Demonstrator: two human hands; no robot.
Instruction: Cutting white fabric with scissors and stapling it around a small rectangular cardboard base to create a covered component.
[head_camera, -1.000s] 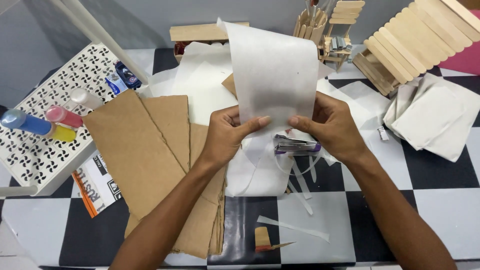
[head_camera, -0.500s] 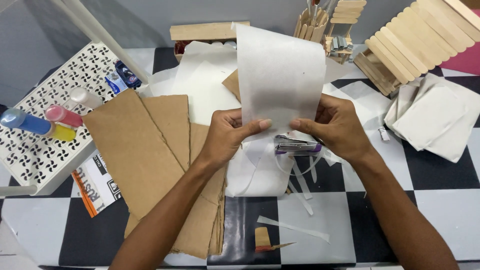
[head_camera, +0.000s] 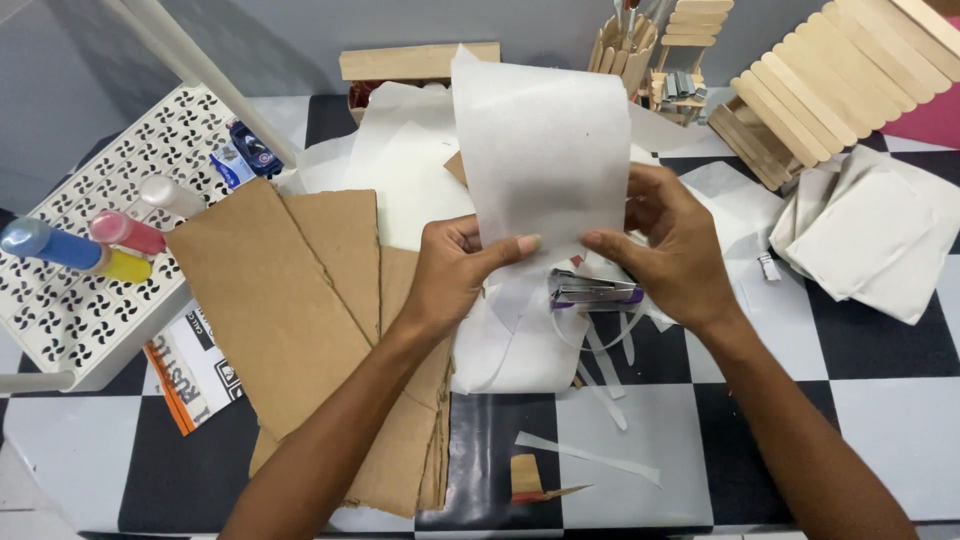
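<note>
The white paper sheet (head_camera: 545, 150) is thin, slightly translucent and roughly rectangular, with a faint crease texture. It stands nearly upright, its top edge curling a little away from the person. Its lower edge is pinched between both hands: the left hand (head_camera: 455, 275) grips the bottom left corner, the right hand (head_camera: 670, 245) the bottom right, thumbs on the near face.

Setting: a home craft workspace. Indicators: a black-and-white chequered tabletop (head_camera: 860, 420) covered with torn brown cardboard sheets (head_camera: 290, 300), white paper offcuts (head_camera: 585, 455) and a purple stapler (head_camera: 592, 292); coloured paint bottles (head_camera: 90, 245) on a white perforated tray (head_camera: 60, 320); flat wooden craft-stick constructions (head_camera: 830, 80).
</note>
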